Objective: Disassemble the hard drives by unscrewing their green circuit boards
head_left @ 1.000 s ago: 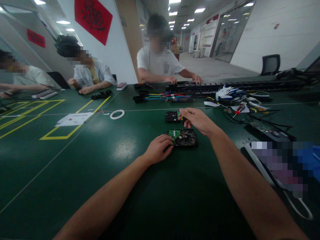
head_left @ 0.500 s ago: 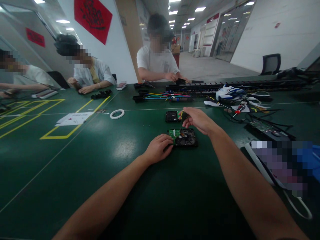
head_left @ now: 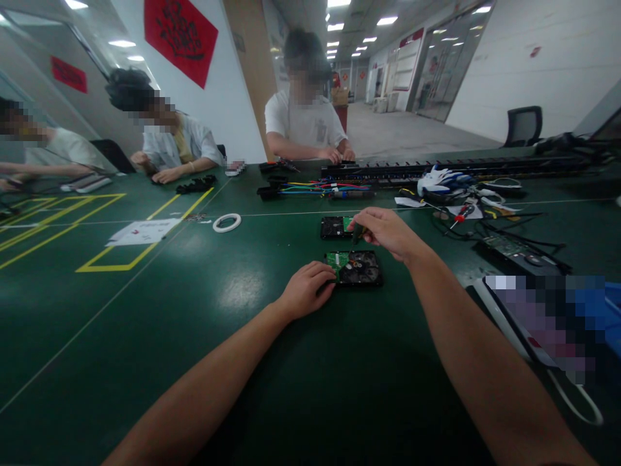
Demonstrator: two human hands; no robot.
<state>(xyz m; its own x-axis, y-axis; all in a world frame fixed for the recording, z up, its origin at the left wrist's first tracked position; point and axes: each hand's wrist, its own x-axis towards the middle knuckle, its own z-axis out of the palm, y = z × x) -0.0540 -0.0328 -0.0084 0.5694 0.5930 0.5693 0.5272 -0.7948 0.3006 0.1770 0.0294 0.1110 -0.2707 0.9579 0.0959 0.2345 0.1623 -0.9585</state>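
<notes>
A black hard drive (head_left: 361, 266) with a green circuit board lies flat in front of me. My left hand (head_left: 310, 285) grips its left edge, fingers closed on the near left corner. Above the drive's far side, my right hand (head_left: 381, 230) is closed round a small screwdriver (head_left: 358, 232) with a dark handle. It is held upright, its lower end close to the drive; whether the tip touches cannot be made out. Just beyond lies a second hard drive (head_left: 332, 226), partly covered by my right fingers.
A white tape roll (head_left: 227, 222) and a paper sheet (head_left: 143, 232) lie to the left. Coloured cables (head_left: 310, 188), white-blue gloves (head_left: 444, 181) and a red screwdriver (head_left: 460, 217) lie farther back. A circuit-board device (head_left: 524, 254) is at right. Several people sit across the table.
My right hand has turned slightly, the screwdriver now standing more upright over the drive. My left hand keeps its place. The person opposite has moved their hands.
</notes>
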